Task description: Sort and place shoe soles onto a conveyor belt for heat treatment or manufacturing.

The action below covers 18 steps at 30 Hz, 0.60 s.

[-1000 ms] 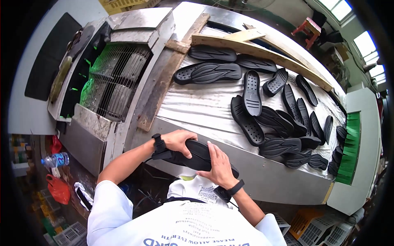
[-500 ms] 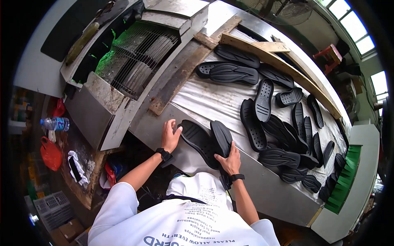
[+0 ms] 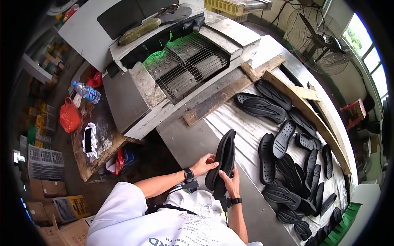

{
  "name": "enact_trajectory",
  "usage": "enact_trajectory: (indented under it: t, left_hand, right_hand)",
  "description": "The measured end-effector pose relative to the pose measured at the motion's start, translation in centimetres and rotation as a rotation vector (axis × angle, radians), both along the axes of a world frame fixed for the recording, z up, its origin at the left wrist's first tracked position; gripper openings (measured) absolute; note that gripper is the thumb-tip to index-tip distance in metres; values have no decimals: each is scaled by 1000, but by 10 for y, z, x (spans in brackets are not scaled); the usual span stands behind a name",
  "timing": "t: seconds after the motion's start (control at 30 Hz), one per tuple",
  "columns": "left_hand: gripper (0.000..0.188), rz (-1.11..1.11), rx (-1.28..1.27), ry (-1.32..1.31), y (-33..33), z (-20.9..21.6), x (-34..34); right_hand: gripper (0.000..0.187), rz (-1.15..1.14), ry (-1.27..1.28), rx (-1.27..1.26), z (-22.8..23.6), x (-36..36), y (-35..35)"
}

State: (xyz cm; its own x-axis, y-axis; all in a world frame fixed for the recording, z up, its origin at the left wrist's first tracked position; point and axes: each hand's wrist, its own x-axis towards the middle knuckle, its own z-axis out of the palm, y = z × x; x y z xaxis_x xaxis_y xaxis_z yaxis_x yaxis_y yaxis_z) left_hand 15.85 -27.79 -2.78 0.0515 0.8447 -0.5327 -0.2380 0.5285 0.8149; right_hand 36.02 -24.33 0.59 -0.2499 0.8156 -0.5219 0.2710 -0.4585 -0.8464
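Note:
A pair of black shoe soles, pressed together and held upright, is in front of me at the near edge of the white-covered table. My left hand is closed on the left side of the pair, thumb pointing toward it. Low on the right side, my right hand grips the same pair. To the right, more black soles lie scattered and overlapping on the white cloth, some showing holes and others their ridged sides.
Left of the table stands a machine with a wire mesh belt, lit green inside. Wooden planks border the cloth. A side bench bears a water bottle and a red bag. A large fan stands behind.
The two soles were apart, one by each hand; now they are together between both hands. My left hand has moved right and nearer to me. The view has swung left.

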Motion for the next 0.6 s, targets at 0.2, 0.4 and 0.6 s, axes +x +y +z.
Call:
enact_trajectory:
  t: [0.2, 0.4, 0.6]
  left_hand:
    - [76, 136, -61, -471, 14, 21, -50]
    - [72, 251, 30, -462, 60, 65, -140]
    - [40, 641, 73, -255, 146, 30, -231]
  right_hand:
    - [89, 54, 106, -74, 50, -67, 32]
    - [91, 112, 165, 10, 78, -159, 78]
    - [102, 68, -78, 188, 62, -191, 116]
